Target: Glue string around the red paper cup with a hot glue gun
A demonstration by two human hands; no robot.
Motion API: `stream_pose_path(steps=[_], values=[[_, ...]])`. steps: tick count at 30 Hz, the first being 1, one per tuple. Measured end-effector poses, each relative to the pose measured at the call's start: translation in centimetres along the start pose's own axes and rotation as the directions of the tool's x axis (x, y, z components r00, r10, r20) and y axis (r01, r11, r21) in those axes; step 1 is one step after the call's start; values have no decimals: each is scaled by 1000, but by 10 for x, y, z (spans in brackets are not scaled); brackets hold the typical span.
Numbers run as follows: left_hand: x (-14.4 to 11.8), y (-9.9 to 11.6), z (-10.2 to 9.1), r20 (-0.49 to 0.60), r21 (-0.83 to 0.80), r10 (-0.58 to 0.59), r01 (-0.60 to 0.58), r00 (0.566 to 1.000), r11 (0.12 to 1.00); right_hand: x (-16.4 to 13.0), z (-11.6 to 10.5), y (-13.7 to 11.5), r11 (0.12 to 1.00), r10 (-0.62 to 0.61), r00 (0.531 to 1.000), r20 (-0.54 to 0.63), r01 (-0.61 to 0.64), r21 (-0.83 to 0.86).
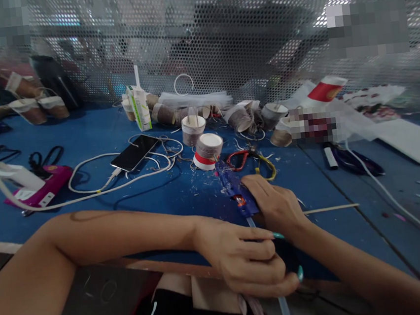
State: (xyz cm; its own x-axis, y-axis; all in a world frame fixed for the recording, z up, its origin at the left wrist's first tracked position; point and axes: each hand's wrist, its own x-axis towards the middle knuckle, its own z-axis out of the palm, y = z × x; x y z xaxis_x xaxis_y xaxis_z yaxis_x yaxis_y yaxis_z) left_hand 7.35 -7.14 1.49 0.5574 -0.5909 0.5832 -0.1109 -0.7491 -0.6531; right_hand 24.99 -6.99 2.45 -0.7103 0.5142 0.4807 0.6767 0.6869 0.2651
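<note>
My right hand is wrapped round a blue hot glue gun, whose nozzle points away from me. From the gun's rear runs a long translucent glue stick. My left hand, with long teal nails, is closed around that stick behind the gun. Just beyond the nozzle stands a small cup wound with grey-brown cord, a red band and white rim at its base. Its contact with the nozzle is hard to make out. Scissors with red and yellow handles lie right of the cup.
A phone on a white cable and a magenta power strip are on the left. Behind stand a drink carton and several cord-wrapped cups before a perforated metal screen. A thin stick lies at right.
</note>
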Motion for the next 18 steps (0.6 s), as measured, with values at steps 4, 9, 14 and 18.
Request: stream_pose_path(steps=[4, 9, 14, 18], values=[[-2, 1, 1, -83, 72, -18, 24, 996, 997, 1, 2, 3, 999, -49, 999, -1, 49, 1], [0, 3, 2, -143, 97, -116, 131, 983, 987, 5, -1, 3, 995, -56, 998, 24, 58, -81], [1, 4, 1, -138, 107, -151, 166, 979, 980, 8, -2, 2, 990, -84, 996, -21, 81, -113], [-2, 4, 1, -84, 96, -160, 168, 983, 981, 8, 0, 4, 988, -80, 996, -26, 76, -135]])
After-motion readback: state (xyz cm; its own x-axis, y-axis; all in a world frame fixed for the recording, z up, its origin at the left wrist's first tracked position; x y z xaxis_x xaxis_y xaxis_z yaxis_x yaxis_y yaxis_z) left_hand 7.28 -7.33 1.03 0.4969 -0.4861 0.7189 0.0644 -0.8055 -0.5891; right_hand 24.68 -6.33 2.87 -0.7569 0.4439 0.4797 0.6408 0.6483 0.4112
